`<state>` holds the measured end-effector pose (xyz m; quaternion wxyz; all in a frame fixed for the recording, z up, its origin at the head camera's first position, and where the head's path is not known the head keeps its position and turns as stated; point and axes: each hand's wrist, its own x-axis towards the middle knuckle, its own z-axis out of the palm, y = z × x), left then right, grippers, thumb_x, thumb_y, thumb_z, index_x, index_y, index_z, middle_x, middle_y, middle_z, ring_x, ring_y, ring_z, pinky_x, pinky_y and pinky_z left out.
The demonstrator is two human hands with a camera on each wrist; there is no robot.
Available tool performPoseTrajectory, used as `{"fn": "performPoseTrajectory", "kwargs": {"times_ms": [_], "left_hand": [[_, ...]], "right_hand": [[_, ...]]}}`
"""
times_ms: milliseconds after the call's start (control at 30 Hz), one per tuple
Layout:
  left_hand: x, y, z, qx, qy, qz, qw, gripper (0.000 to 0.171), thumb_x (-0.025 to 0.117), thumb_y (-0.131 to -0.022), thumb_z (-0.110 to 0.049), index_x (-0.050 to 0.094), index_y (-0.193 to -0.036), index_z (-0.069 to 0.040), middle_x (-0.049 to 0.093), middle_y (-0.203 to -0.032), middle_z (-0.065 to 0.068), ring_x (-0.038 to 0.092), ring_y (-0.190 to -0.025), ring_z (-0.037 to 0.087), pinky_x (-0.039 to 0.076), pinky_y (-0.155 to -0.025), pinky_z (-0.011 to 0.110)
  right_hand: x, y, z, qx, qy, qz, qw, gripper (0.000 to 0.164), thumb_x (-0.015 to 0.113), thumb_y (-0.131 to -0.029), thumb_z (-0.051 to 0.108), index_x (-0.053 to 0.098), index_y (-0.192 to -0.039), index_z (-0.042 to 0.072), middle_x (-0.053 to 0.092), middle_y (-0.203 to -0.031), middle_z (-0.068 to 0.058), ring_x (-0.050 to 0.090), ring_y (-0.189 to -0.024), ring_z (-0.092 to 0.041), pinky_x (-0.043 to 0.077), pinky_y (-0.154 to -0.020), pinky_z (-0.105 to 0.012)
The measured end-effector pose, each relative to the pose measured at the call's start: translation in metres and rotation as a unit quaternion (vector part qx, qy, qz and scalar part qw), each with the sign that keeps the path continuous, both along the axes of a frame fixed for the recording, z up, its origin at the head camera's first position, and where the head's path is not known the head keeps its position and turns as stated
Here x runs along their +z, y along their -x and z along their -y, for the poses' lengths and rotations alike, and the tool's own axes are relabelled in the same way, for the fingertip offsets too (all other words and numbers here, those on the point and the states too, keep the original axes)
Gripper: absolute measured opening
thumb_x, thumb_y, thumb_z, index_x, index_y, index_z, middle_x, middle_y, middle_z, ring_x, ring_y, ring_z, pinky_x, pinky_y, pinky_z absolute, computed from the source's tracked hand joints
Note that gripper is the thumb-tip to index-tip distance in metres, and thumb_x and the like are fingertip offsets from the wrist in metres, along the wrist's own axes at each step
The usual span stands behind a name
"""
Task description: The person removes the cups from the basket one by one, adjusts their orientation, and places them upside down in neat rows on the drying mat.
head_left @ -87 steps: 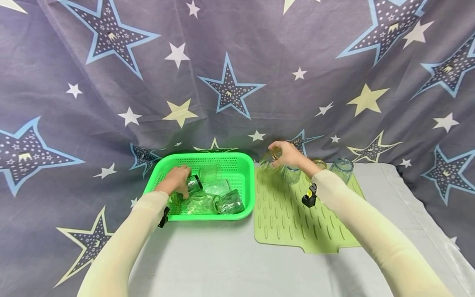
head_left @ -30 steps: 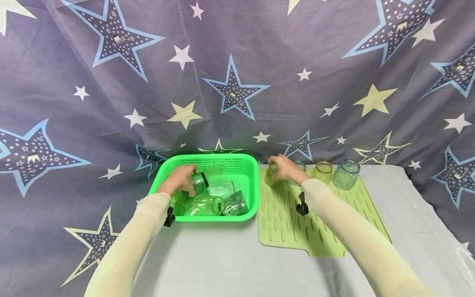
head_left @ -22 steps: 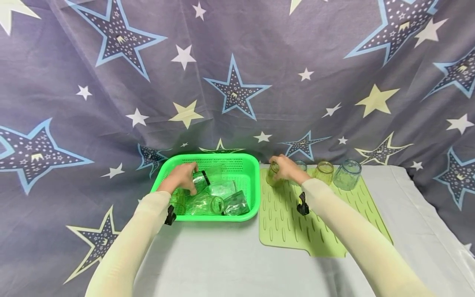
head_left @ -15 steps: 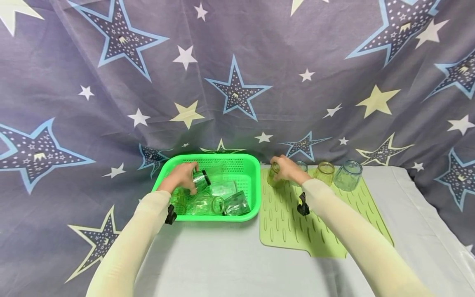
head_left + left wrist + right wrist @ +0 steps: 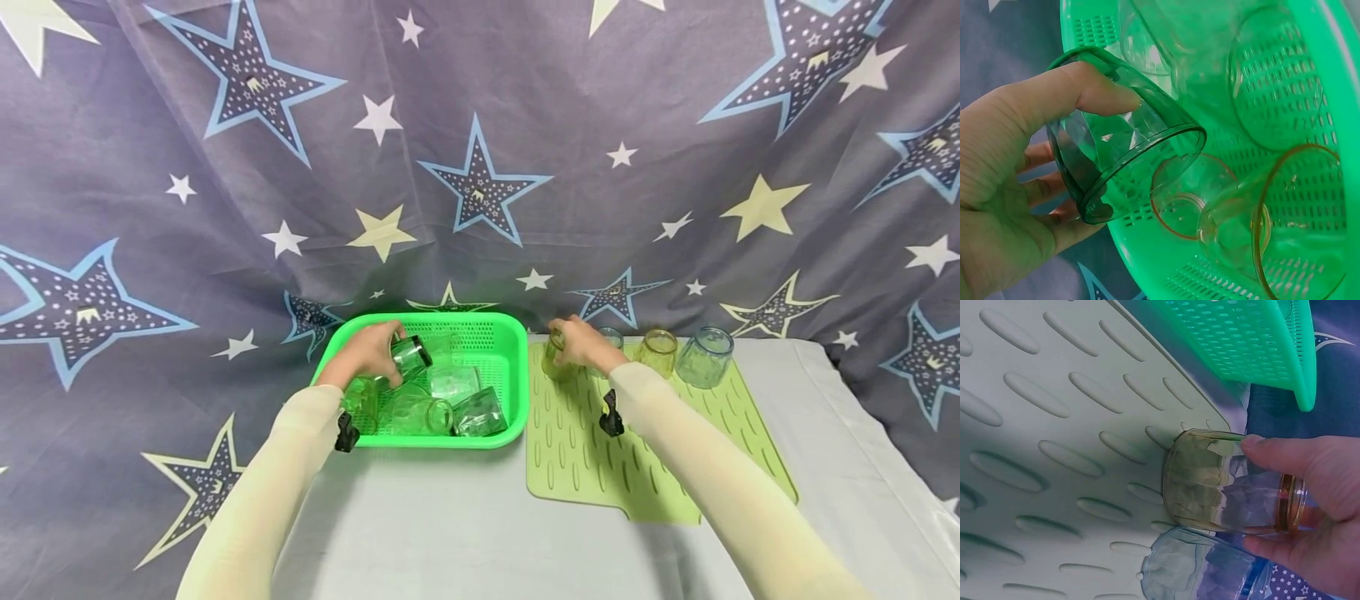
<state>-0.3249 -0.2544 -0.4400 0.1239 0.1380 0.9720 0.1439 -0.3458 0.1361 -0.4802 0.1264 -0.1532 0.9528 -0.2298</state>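
Starry curtain (image 5: 517,75) spans the back of your table (image 5: 450,525). Far left of the work: green basket (image 5: 420,442) with one glass (image 5: 363,408) at its left end, by your left wrist; can't tell if that one stands or lies. Your left hand (image 5: 366,350) is over the same end, thumb and fingers clamped round the dark glass (image 5: 410,360), which is tilted, mouth to the right. Can't tell if it touches anything below. Further right in the basket: a clear glass on its side (image 5: 411,415), two more clear ones behind it, then a second dark glass (image 5: 480,413) at the right end. Next, just beside the basket, the mat (image 5: 570,475). Your right hand (image 5: 583,343) grips the yellow glass (image 5: 1210,481), which stands on the mat's back left corner. Right of that, along the back edge: blue glass (image 5: 1191,569) close beside it, second yellow glass (image 5: 657,353), large blue glass (image 5: 705,358), all standing.
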Motion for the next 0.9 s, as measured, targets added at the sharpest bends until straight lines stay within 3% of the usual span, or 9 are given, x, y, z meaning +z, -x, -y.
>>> {"fn": "performPoseTrajectory", "kwargs": {"times_ms": [233,467,600,900], "left_hand": [[0.004,0.0,-0.013,0.0,-0.008,-0.028,0.9996,0.083,0.091,-0.059,-0.011,0.054,-0.133,-0.008,0.063,-0.13,0.016,0.062,-0.109,0.035,0.054,-0.095,0.053],[0.004,0.003,-0.02,0.002,-0.012,-0.051,0.9986,0.082,0.094,-0.065,-0.016,0.052,-0.134,-0.01,0.06,-0.124,0.015,0.061,-0.1,0.034,0.054,-0.085,0.051],[0.005,0.003,-0.024,0.006,-0.022,-0.069,0.9973,0.082,0.095,-0.065,-0.018,0.052,-0.134,-0.01,0.059,-0.123,0.016,0.06,-0.102,0.035,0.054,-0.086,0.051],[0.008,0.0,-0.031,0.027,-0.119,-0.064,0.9905,0.081,0.092,-0.069,-0.017,0.051,-0.138,-0.007,0.055,-0.135,0.02,0.057,-0.119,0.04,0.051,-0.097,0.058]], "right_hand": [[0.001,-0.002,0.0,-0.004,-0.002,0.003,1.0,0.081,0.079,-0.085,0.006,0.039,-0.156,0.005,0.032,-0.157,-0.034,0.041,-0.14,-0.051,0.044,-0.11,-0.062],[0.004,-0.003,0.0,-0.007,0.0,0.003,1.0,0.081,0.078,-0.085,0.007,0.039,-0.156,0.007,0.033,-0.156,-0.034,0.043,-0.139,-0.051,0.047,-0.107,-0.062],[0.005,-0.002,0.0,-0.01,-0.002,-0.001,1.0,0.081,0.079,-0.085,0.007,0.039,-0.156,0.009,0.035,-0.155,-0.032,0.045,-0.137,-0.05,0.049,-0.104,-0.06],[0.005,-0.002,-0.003,-0.009,0.005,-0.008,1.0,0.082,0.081,-0.086,0.012,0.039,-0.156,0.008,0.031,-0.158,-0.033,0.044,-0.138,-0.05,0.049,-0.103,-0.06]]}}
